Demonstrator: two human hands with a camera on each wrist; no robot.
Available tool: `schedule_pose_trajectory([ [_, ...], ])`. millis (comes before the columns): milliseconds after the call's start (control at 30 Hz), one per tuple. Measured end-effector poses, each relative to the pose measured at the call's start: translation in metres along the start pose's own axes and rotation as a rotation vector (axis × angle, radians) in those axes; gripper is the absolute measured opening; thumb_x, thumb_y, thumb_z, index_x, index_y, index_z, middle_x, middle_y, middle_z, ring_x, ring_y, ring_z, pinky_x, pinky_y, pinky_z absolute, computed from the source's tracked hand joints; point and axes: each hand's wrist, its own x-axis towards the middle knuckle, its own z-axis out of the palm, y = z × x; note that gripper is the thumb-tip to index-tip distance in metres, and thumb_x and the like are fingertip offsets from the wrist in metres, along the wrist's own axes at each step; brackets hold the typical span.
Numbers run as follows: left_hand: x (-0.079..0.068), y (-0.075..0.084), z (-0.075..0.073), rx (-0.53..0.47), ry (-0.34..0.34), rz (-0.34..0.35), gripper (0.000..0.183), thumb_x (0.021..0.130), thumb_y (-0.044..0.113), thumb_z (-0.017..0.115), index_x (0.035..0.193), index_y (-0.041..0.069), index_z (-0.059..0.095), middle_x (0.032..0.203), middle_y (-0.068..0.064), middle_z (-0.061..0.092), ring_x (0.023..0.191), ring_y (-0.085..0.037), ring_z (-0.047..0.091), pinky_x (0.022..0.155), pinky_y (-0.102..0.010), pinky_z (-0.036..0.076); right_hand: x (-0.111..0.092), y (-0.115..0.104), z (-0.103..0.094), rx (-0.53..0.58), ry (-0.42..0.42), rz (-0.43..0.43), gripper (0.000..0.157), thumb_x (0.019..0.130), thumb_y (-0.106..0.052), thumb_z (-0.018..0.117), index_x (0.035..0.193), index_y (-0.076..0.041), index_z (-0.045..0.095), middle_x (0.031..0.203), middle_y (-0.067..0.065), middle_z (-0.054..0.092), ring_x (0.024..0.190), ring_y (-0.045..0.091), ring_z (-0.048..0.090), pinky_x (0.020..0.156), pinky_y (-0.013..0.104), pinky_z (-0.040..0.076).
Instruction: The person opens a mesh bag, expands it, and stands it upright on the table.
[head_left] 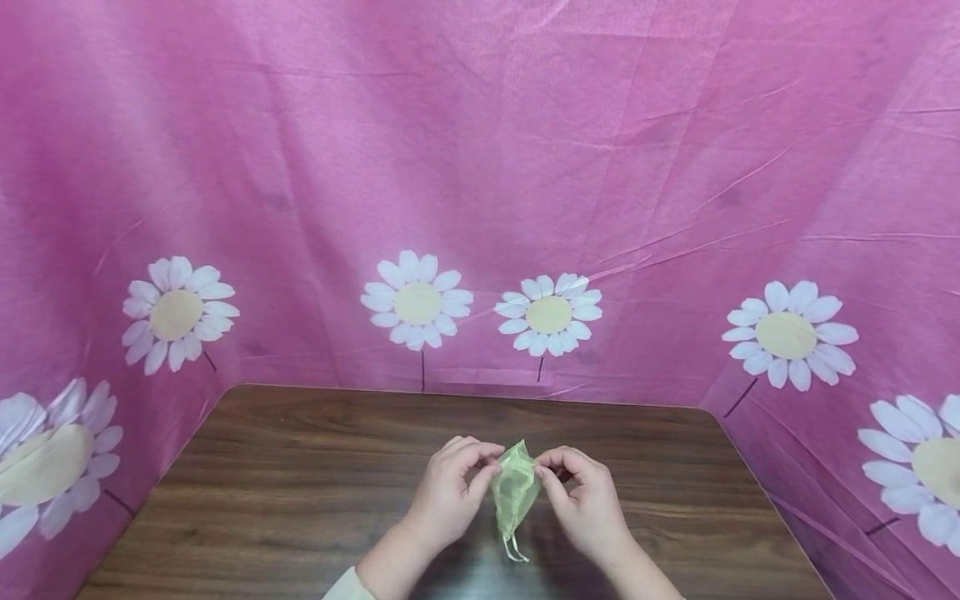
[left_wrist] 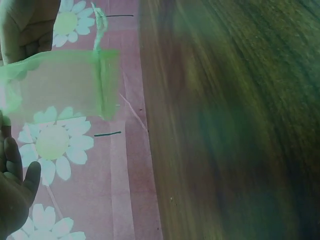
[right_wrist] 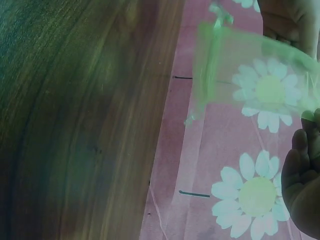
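Note:
A small sheer green drawstring pouch (head_left: pixel 516 487) hangs between the two hands above the table. My left hand (head_left: pixel 450 492) pinches its upper left edge between thumb and fingers. On the opposite side, my right hand (head_left: pixel 585 500) pinches the upper right edge. The pouch's pale drawstrings (head_left: pixel 514 550) dangle from its lower end. In the left wrist view, the see-through pouch (left_wrist: pixel 60 85) stretches between the left hand (left_wrist: pixel 15 185) and the right. The right wrist view shows the pouch (right_wrist: pixel 250 70) beside the right hand (right_wrist: pixel 305 185); the gripping fingertips are partly cut off there.
A dark wood-grain table (head_left: pixel 300 467) lies beneath the hands. Pink cloth (head_left: pixel 480 167) printed with large white daisies (head_left: pixel 417 302) hangs behind it and along both sides, close to the table's edges.

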Motion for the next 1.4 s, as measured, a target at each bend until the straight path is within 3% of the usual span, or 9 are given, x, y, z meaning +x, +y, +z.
schedule_pose_trajectory([
  [267, 0.0, -0.008, -0.003, 0.139, 0.078, 0.117, 0.011, 0.087, 0.005, 0.082, 0.095, 0.01, 0.076, 0.09, 0.006, 0.072, 0.084, -0.012, 0.064, 0.078, -0.022, 0.05, 0.003, 0.007, -0.006, -0.093, -0.022, -0.102, 0.029, 0.078, 0.015, 0.083, 0.093, -0.008, 0.076, 0.086, -0.002, 0.074, 0.074, 0.011, 0.064, 0.068, 0.018, 0.052],
  [467, 0.001, -0.013, -0.01, 0.262, 0.013, 0.245, 0.01, 0.089, 0.009, 0.079, 0.098, 0.009, 0.076, 0.09, 0.005, 0.071, 0.084, -0.014, 0.063, 0.079, -0.027, 0.052, 0.004, 0.013, -0.015, -0.196, -0.104, -0.236, 0.027, 0.076, 0.008, 0.083, 0.097, -0.006, 0.075, 0.088, 0.0, 0.074, 0.078, 0.016, 0.066, 0.076, 0.022, 0.053],
  [600, 0.0, -0.014, -0.011, 0.318, -0.009, 0.289, 0.011, 0.089, 0.012, 0.079, 0.099, 0.01, 0.076, 0.09, 0.004, 0.07, 0.083, -0.014, 0.064, 0.079, -0.028, 0.053, 0.004, 0.012, -0.018, -0.23, -0.139, -0.257, 0.029, 0.074, 0.007, 0.084, 0.098, -0.006, 0.075, 0.088, -0.004, 0.073, 0.078, 0.012, 0.066, 0.074, 0.021, 0.053],
  [700, -0.001, -0.013, -0.01, 0.305, -0.008, 0.288, 0.009, 0.09, 0.013, 0.077, 0.098, 0.011, 0.076, 0.09, 0.004, 0.069, 0.083, -0.014, 0.064, 0.079, -0.028, 0.053, 0.005, 0.009, -0.019, -0.161, -0.173, -0.178, 0.031, 0.075, 0.01, 0.084, 0.1, -0.006, 0.075, 0.086, -0.008, 0.069, 0.075, 0.007, 0.064, 0.067, 0.019, 0.054],
  [800, -0.001, -0.012, -0.008, 0.282, -0.002, 0.286, 0.005, 0.092, 0.014, 0.075, 0.097, 0.013, 0.076, 0.091, 0.005, 0.069, 0.084, -0.013, 0.065, 0.081, -0.029, 0.054, 0.008, 0.005, -0.021, -0.057, -0.203, -0.039, 0.025, 0.084, 0.009, 0.08, 0.104, -0.005, 0.076, 0.086, -0.011, 0.066, 0.074, 0.003, 0.061, 0.062, 0.022, 0.054],
  [1000, 0.0, -0.01, -0.006, 0.302, 0.018, 0.339, 0.006, 0.097, 0.021, 0.071, 0.096, 0.017, 0.076, 0.093, 0.007, 0.068, 0.084, -0.012, 0.064, 0.078, -0.028, 0.053, 0.018, 0.004, -0.024, 0.128, -0.339, 0.168, 0.019, 0.102, 0.0, 0.065, 0.118, -0.001, 0.073, 0.1, 0.004, 0.075, 0.078, 0.009, 0.065, 0.065, 0.029, 0.056],
  [1100, 0.001, -0.008, -0.006, 0.309, 0.018, 0.357, 0.007, 0.097, 0.022, 0.071, 0.095, 0.018, 0.076, 0.093, 0.007, 0.067, 0.084, -0.012, 0.064, 0.077, -0.028, 0.052, 0.022, 0.005, -0.027, 0.198, -0.443, 0.195, 0.018, 0.103, -0.001, 0.063, 0.117, 0.001, 0.074, 0.101, 0.007, 0.076, 0.075, 0.009, 0.064, 0.063, 0.029, 0.055],
  [1200, 0.002, -0.007, -0.006, 0.309, 0.01, 0.363, 0.004, 0.095, 0.02, 0.072, 0.095, 0.018, 0.076, 0.093, 0.007, 0.067, 0.084, -0.012, 0.063, 0.076, -0.027, 0.052, 0.023, 0.004, -0.028, 0.218, -0.519, 0.208, 0.015, 0.102, -0.003, 0.066, 0.112, -0.002, 0.077, 0.095, 0.002, 0.075, 0.071, 0.005, 0.06, 0.058, 0.027, 0.053],
  [1400, 0.001, -0.004, -0.005, 0.318, 0.008, 0.318, 0.009, 0.091, 0.014, 0.072, 0.097, 0.02, 0.076, 0.095, 0.008, 0.068, 0.086, -0.013, 0.063, 0.076, -0.029, 0.051, 0.023, 0.003, -0.025, 0.197, -0.562, 0.212, 0.008, 0.098, -0.005, 0.073, 0.098, -0.009, 0.079, 0.085, 0.0, 0.072, 0.071, 0.003, 0.057, 0.057, 0.025, 0.052],
])
